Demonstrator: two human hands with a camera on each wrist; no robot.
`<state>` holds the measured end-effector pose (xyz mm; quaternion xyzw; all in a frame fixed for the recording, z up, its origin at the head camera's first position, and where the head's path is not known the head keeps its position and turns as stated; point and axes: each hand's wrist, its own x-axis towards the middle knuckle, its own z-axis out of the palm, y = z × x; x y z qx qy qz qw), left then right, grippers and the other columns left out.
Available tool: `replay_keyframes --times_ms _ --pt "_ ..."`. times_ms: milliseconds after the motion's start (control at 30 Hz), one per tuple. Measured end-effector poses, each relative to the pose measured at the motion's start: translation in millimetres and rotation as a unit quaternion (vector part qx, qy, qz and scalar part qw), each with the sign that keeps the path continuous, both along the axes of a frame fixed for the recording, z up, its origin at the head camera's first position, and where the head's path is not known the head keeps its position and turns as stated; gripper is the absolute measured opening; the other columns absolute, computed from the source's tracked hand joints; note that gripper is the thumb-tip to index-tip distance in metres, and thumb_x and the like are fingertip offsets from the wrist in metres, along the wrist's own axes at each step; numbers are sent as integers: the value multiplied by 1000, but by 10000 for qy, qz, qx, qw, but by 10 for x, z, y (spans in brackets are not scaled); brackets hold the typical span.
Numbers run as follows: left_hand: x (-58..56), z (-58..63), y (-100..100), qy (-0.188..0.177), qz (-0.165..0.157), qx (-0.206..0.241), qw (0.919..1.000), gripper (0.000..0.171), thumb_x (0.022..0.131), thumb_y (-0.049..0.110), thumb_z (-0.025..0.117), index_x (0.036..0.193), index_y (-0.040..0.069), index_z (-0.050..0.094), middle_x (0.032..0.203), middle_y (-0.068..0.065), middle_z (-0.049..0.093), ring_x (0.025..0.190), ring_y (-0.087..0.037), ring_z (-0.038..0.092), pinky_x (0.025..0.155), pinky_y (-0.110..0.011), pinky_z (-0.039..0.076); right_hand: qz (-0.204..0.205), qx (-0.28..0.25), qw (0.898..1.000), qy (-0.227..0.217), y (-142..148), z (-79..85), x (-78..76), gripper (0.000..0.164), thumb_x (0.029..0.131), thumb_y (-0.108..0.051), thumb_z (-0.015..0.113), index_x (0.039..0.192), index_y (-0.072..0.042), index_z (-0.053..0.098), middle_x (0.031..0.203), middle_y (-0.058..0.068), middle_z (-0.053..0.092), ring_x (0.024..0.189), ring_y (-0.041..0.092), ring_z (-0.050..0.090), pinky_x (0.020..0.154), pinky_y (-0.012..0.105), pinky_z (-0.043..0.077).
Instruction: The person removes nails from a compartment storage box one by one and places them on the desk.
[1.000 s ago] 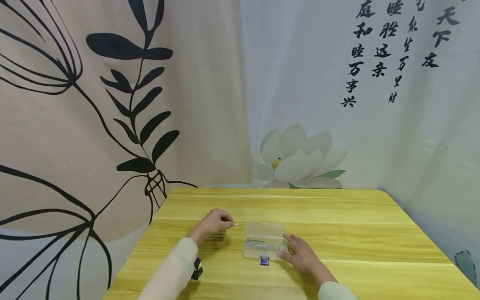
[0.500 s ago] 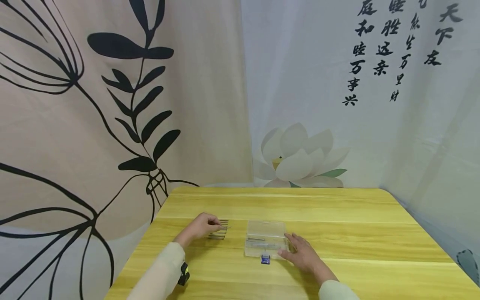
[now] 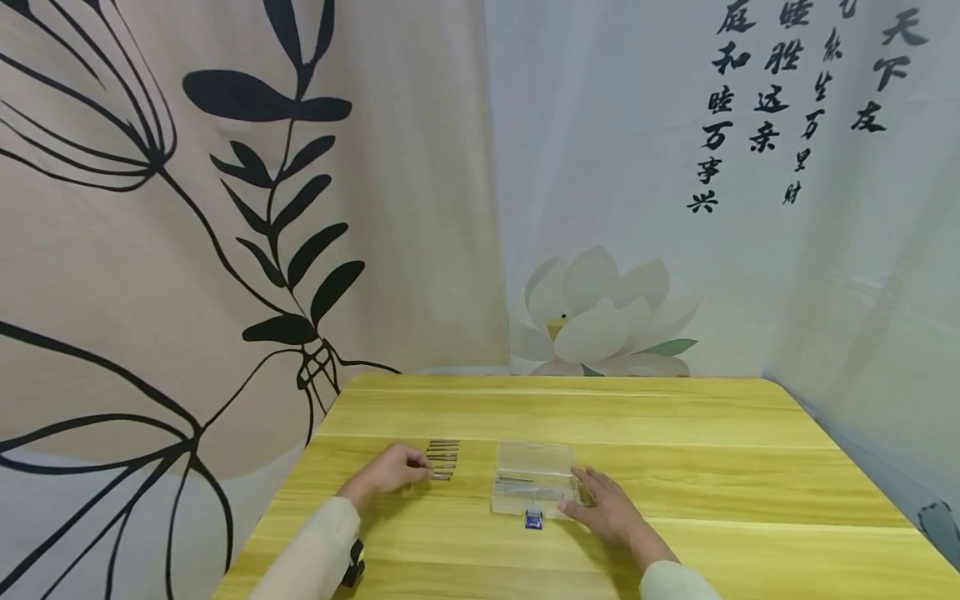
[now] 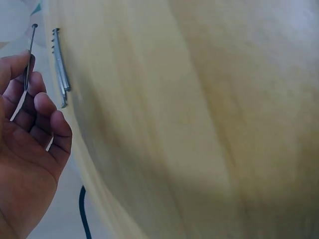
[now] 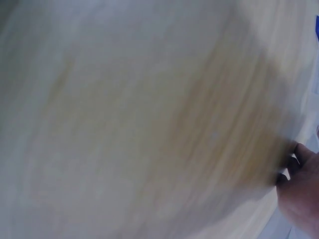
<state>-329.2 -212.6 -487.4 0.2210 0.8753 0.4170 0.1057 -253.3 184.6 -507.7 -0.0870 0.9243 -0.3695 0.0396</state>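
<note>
My left hand (image 3: 392,471) pinches a thin metal nail (image 4: 33,39) between thumb and fingertips; its flat head points away from the palm in the left wrist view. In the head view that hand is at the near left end of a row of several nails (image 3: 442,457) lying on the table. A clear plastic box (image 3: 534,458) lies with its lid open, a few nails (image 3: 514,479) inside. My right hand (image 3: 609,510) rests at the box's right side, thumb near the front corner and fingers along the edge. Blur hides its exact contact in the right wrist view.
The wooden table (image 3: 712,467) has rounded far corners. A blue latch or tag (image 3: 533,520) shows at the box's front edge. Printed curtains (image 3: 420,208) hang behind the table. A black device (image 3: 353,563) sits at the left wrist.
My left hand has moved left and a little nearer, from beside the box to the near end of the nail row, uncovering more nails. The right hand and box stay in place.
</note>
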Motion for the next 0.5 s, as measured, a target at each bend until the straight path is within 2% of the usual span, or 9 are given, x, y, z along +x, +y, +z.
replay_keyframes --times_ms 200,333,500 --pt "-14 -82 9 64 -38 -209 9998 12 95 12 67 90 3 73 79 -5 66 63 -12 48 54 -25 42 -21 -20 10000 42 5 -10 2 72 92 -43 69 148 -5 44 152 31 31 137 58 24 104 74 19" --pt "-2 -77 31 107 -36 -265 9996 12 95 11 67 90 3 72 80 -5 66 64 -13 48 55 -26 41 -49 -27 10000 20 2 -7 2 73 91 -44 69 148 -5 44 152 31 31 137 57 24 104 73 19" --pt "26 -65 48 51 119 -359 9993 11 96 14 67 91 5 73 81 -3 65 63 -12 48 54 -28 43 -65 -67 9999 -42 5 -9 10 74 91 -45 68 149 -5 43 153 30 30 138 56 22 105 73 19"
